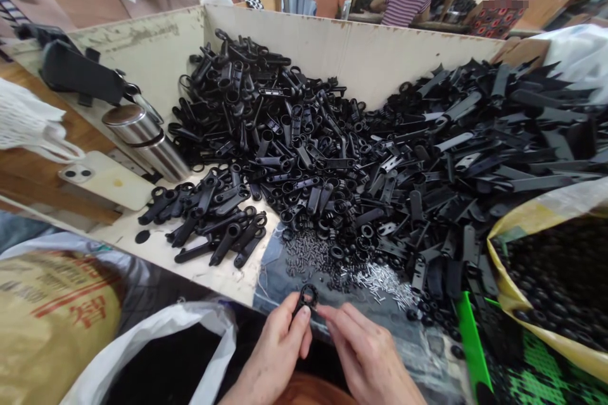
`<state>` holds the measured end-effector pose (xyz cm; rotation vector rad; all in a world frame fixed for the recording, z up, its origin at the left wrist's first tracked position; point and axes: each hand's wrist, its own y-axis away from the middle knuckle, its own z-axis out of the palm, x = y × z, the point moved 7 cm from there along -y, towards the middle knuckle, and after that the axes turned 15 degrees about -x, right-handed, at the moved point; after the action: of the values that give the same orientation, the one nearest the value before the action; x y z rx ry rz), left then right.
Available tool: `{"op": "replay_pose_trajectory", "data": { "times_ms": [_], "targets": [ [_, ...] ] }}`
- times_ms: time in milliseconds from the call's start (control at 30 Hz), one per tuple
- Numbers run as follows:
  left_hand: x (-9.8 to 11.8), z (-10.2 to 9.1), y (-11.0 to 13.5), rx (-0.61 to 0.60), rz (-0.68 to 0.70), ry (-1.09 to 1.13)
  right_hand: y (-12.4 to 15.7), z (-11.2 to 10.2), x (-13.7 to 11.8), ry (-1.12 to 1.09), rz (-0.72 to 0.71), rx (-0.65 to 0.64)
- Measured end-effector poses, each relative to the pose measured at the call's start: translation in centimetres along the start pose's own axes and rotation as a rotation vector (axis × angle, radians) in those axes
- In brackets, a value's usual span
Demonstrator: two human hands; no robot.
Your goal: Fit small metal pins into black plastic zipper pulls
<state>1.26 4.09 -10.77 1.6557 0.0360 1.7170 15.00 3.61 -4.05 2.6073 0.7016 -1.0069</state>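
Observation:
My left hand [280, 340] is closed around a black plastic part with a ring end [302, 296], held upright just off the bench's front edge. The thumb presses on its face, and the rest of the part is hidden in the fingers. My right hand [358, 342] is pinched at the right side of the ring; whatever lies between its fingertips is too small to make out. Beyond both hands lie a heap of silver metal pins [384, 285], a patch of small dark pieces [306, 253] and loose black rings [337, 252].
Black ringed parts [285, 114] and flat black handle-like pieces [475, 139] are heaped behind. At left stand a steel flask [156, 145] and phone [111, 180]. Open sacks [223, 329] [513, 228] and a green basket [470, 342] flank the bench. Several people sit beyond the partition [380, 54].

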Motion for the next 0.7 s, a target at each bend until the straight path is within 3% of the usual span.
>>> {"op": "replay_pose_trajectory", "data": {
  "times_ms": [333, 567, 700],
  "targets": [
    [0.1, 0.0, -0.2, -0.009, -0.010, -0.080, -0.1, 0.1, 0.0, 0.021, 0.002, 0.017],
    [0.4, 0.2, -0.2, 0.003, -0.016, -0.107, -0.1, 0.7, 0.2, 0.153, 0.037, -0.082],
    [-0.1, 0.1, -0.4, 0.021, -0.030, -0.122, 0.0, 1.2, 0.4, 0.243, 0.039, -0.075]
  ]
}}
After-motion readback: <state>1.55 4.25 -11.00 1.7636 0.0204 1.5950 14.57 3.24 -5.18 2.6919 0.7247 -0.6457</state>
